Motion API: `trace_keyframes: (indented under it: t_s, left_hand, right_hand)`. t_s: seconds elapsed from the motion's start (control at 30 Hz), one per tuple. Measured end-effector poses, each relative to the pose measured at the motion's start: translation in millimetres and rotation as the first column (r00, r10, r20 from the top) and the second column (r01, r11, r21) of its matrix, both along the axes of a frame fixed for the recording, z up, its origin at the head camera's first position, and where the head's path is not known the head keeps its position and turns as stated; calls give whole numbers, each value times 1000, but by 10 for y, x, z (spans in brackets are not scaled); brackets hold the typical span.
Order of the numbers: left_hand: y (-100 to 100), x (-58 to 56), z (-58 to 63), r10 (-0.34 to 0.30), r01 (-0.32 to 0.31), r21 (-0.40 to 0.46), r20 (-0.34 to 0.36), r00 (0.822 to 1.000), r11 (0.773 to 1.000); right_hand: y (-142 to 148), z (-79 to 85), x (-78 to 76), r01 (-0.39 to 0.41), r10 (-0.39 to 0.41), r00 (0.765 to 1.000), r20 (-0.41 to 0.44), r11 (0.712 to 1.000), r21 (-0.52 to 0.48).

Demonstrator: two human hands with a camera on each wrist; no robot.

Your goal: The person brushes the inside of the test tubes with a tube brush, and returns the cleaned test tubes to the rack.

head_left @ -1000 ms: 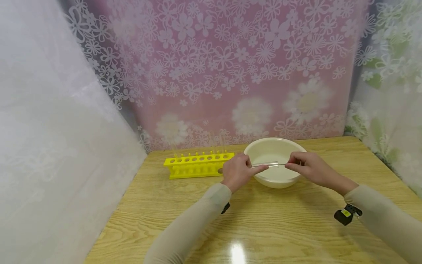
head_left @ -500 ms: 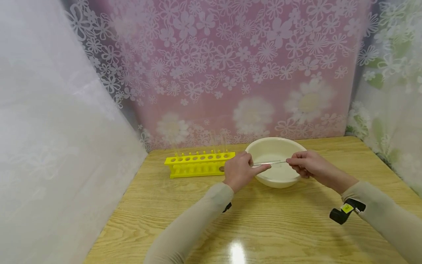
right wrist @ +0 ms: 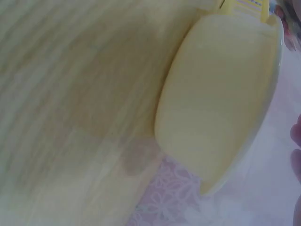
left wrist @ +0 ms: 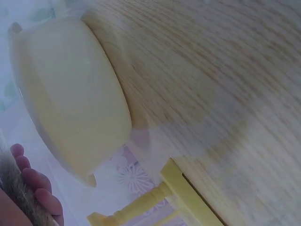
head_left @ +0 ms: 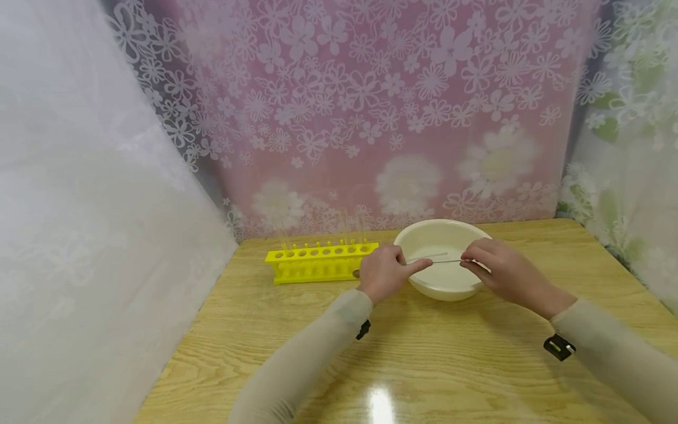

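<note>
A clear test tube [head_left: 430, 257] lies nearly level over the cream bowl [head_left: 445, 294], its mouth towards the right. My left hand [head_left: 382, 274] grips it, thumb stretched along its side. In the left wrist view, the bristles of a test tube brush [left wrist: 21, 188] show inside the glass, beside the curled fingers [left wrist: 47, 200]. From the tube's mouth runs the brush's thin wire handle [head_left: 451, 261], and my right hand [head_left: 511, 277] pinches its end between thumb and fingers. The right wrist view catches only some right fingertips [right wrist: 296, 160] at its edge.
Left of the bowl stands a yellow test tube rack [head_left: 312, 275] with several clear tubes [head_left: 361, 224] upright in it. All of it rests on a wood-grain table [head_left: 424, 359]. A pink flowered curtain [head_left: 339, 118] hangs behind.
My right hand has rolled at the wrist and its fingers have shifted on the wire handle. The left hand has stayed almost in place with the test tube over the bowl.
</note>
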State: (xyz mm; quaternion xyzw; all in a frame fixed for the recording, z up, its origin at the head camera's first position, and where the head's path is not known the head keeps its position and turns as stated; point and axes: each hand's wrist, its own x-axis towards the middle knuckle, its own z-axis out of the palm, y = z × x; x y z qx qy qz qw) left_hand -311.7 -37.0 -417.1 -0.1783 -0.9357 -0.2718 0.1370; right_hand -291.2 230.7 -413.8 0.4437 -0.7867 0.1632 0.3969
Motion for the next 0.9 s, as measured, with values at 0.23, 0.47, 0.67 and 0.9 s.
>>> trace_keyframes:
  t_s: [0.23, 0.47, 0.67, 0.9]
  left_hand:
    - [-2, 3, 5, -15, 15, 1, -4, 1000, 1000]
    - [6, -8, 2, -9, 6, -51, -57, 998, 999]
    - [8, 25, -5, 3, -24, -128, -159, 987, 992]
    - [19, 44, -5, 12, -59, -210, -218, 976, 976]
  right_hand:
    - [16, 102, 12, -24, 42, 986, -161, 993, 113]
    - [2, 72, 87, 29, -15, 961, 277, 998, -48]
    - [-52, 105, 139, 167, 40, 670, 741, 965, -203]
    - [-99, 217, 112, 328, 261, 196, 945, 891, -314]
